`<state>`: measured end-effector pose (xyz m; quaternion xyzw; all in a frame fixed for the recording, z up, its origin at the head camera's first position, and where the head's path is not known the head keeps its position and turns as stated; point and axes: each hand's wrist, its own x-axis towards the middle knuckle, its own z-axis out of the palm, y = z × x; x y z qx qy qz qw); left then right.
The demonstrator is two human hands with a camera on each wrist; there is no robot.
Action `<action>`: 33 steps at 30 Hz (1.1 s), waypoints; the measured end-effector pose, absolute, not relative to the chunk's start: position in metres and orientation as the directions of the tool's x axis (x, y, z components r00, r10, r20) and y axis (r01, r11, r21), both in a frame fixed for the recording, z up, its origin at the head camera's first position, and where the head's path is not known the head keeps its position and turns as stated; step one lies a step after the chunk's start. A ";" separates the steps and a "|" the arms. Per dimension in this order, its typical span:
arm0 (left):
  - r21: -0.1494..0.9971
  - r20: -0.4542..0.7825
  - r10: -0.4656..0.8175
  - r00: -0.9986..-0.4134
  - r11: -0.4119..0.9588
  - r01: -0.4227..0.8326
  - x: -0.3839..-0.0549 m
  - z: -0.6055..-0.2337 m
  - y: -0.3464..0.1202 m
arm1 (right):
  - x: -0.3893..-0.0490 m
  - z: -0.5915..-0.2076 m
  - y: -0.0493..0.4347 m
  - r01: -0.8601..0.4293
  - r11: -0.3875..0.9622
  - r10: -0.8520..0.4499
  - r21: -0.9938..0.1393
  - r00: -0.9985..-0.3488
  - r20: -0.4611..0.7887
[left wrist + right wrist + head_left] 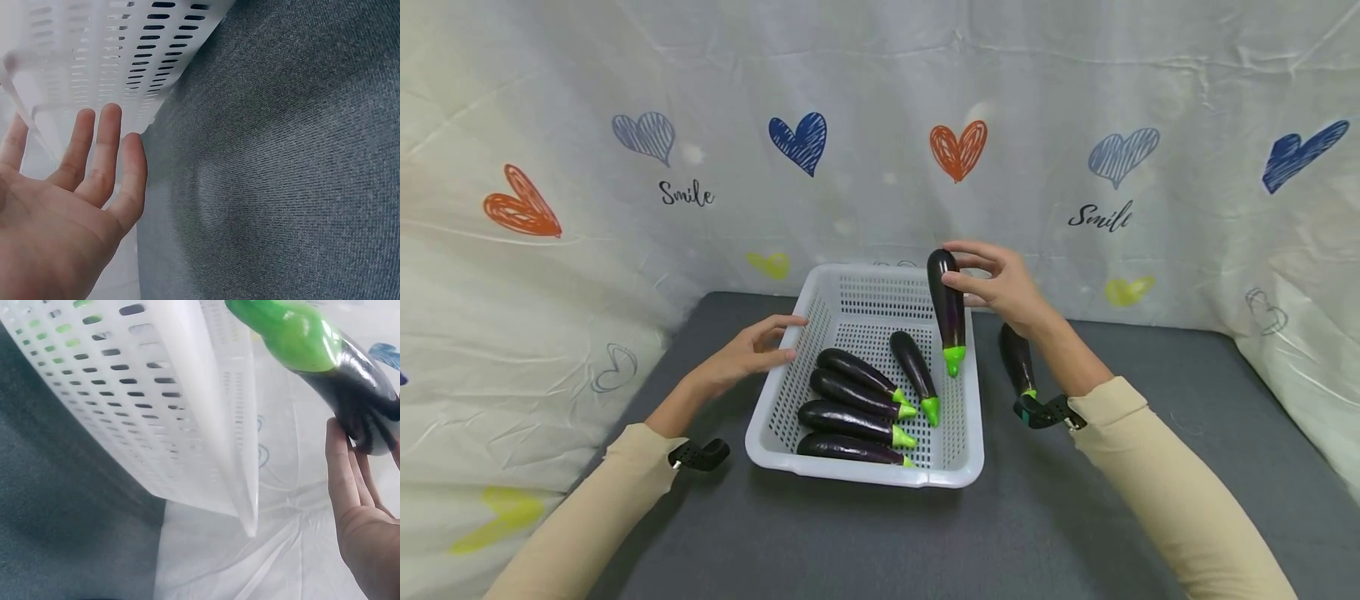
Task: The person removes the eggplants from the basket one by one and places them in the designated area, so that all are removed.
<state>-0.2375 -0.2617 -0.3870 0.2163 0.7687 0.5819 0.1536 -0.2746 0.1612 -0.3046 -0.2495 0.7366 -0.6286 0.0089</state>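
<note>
My right hand [1000, 283] pinches a dark purple eggplant [946, 300] near its rounded end, over the right side of a white perforated basket [977, 450]. Its green stem end points down in the head view, and the right wrist view shows this green cap [306, 337] beside the basket rim. Inside the basket lie several more eggplants [850, 421], most side by side at the left, one [913, 367] apart nearer the middle. At the basket's left rim is my left hand [748, 354], fingers spread and relaxed; the left wrist view shows the fingers [106, 150] beside the perforated wall.
Another eggplant [1017, 358] lies on the dark grey tabletop [865, 542] right of the basket, partly hidden by the right forearm and wrist strap. A pale curtain [880, 75] with printed hearts hangs behind the table and along its sides.
</note>
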 end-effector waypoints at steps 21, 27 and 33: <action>0.959 0.030 0.525 -0.851 0.224 0.173 -0.237 -0.386 -0.262 | -0.258 -0.306 0.209 -0.254 -0.154 -0.434 -0.955 -0.851 0.297; 0.957 0.029 0.523 -0.852 0.231 0.174 -0.238 -0.386 -0.262 | -0.254 -0.308 0.228 -0.285 -0.173 -0.433 -0.943 -0.838 0.332; 0.955 0.025 0.515 -0.857 0.241 0.173 -0.236 -0.388 -0.263 | -0.249 -0.309 0.242 -0.303 -0.155 -0.417 -0.940 -0.843 0.340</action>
